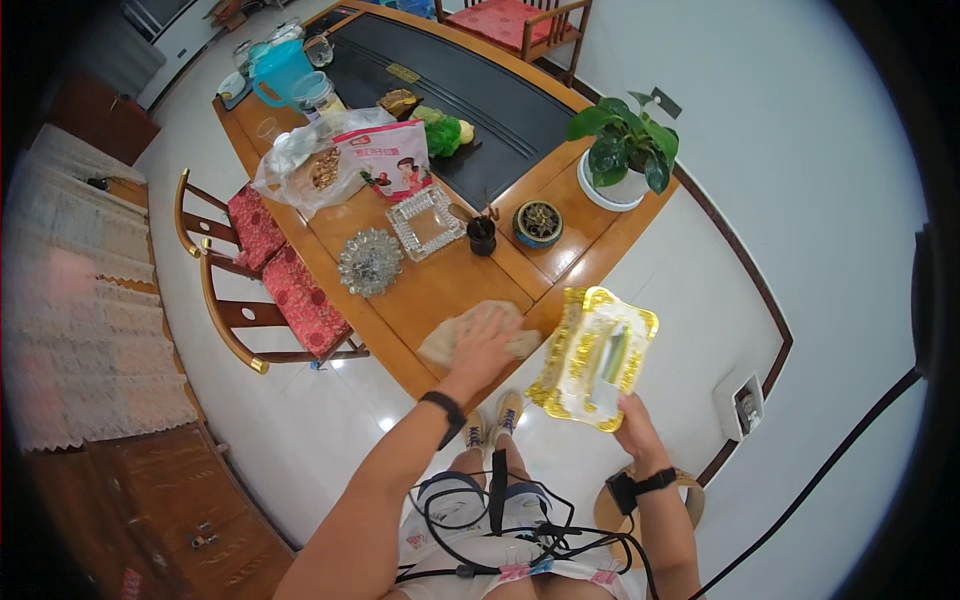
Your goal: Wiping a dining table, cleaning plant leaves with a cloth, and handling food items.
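My left hand (pixel 486 346) presses with spread fingers on a beige cloth (pixel 442 337) that lies at the near end of the wooden table (pixel 390 341). Off the table's near right corner, my right hand (pixel 637 429) grips a white and gold tissue box (pixel 596 360) by its lower edge. The box is tilted, with its oval opening towards me. Ahead of the cloth stand a round glass ashtray (pixel 370 262) and a square glass ashtray (pixel 426 223). Beyond them is a small dark pot with tools (pixel 481 235), beside a round patterned incense burner (pixel 538 223).
A potted plant (pixel 621 169) stands at the right edge. Further back are a pink food pouch (pixel 386 161), a plastic bag of nuts (pixel 307 169), a blue pitcher (pixel 283 71) and a black tea tray (pixel 457 82). Chairs with red cushions (pixel 300 300) line the left side. Black cables (pixel 540 532) hang before my body.
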`<state>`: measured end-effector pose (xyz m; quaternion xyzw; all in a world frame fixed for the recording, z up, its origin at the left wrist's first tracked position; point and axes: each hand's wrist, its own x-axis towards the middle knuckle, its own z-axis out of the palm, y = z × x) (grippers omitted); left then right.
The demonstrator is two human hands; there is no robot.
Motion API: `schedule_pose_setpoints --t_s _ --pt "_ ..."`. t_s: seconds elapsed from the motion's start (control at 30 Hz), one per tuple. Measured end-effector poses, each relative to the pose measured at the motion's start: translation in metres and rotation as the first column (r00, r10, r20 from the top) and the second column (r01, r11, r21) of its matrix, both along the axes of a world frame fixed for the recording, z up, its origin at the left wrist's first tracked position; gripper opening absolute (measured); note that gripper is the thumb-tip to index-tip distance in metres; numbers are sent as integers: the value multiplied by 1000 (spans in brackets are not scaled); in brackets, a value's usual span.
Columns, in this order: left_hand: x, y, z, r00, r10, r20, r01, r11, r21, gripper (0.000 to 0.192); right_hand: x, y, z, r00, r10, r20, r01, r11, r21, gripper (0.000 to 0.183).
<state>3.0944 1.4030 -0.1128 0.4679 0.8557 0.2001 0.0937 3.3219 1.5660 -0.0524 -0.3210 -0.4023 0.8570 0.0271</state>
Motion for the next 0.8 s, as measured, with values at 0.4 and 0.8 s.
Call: schedule_pose_setpoints --t_s 0.4,0.8 --pt "-6 -161 -8 983 172 70 -176 982 67 65 -138 -94 -44 991 27 130 -25 1000 -17 52" --pt "-18 -140 14 814 455 361 -571 739 356 55 -160 -116 -57 973 -222 -68 214 971 -111 49"
